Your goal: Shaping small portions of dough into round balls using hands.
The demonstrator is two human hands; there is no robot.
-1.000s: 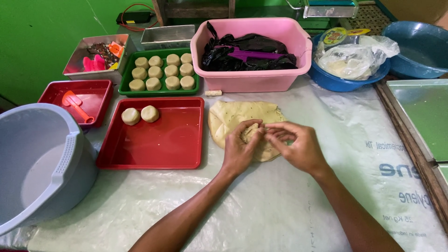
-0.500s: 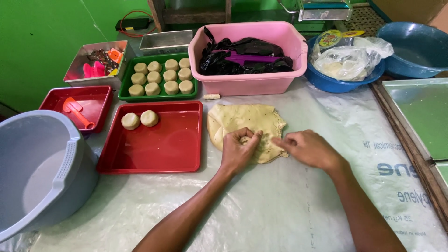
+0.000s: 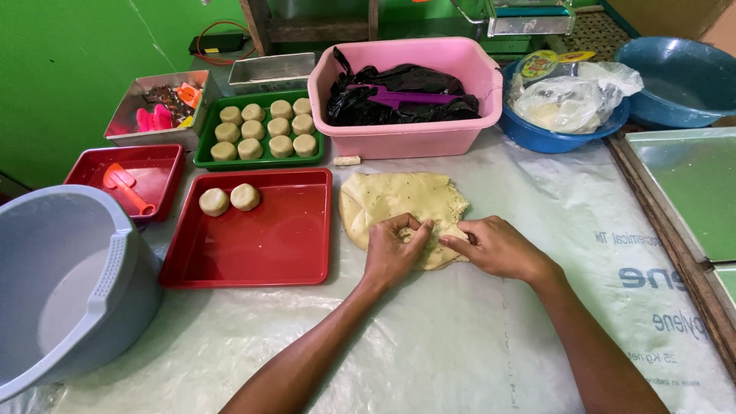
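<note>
A flat, ragged sheet of pale dough lies on the plastic-covered table. My left hand sits on its near edge, with fingers and thumb curled in a ring around a lump of the dough. My right hand lies just to the right, its fingertips pressed flat on the dough's near right edge and holding nothing. Left of the dough is a red tray with two round dough pucks in its far left corner.
A green tray holds several pucks. Behind the dough stands a pink tub with black plastic inside. A blue bowl with bagged dough and another blue basin are at the back right. A grey bucket is at the left, and a small red tray holds a scoop.
My hands, pinching together at one spot on the dough, have parted. The right hand slid right and flattened on the edge, while the left stayed curled on the dough.
</note>
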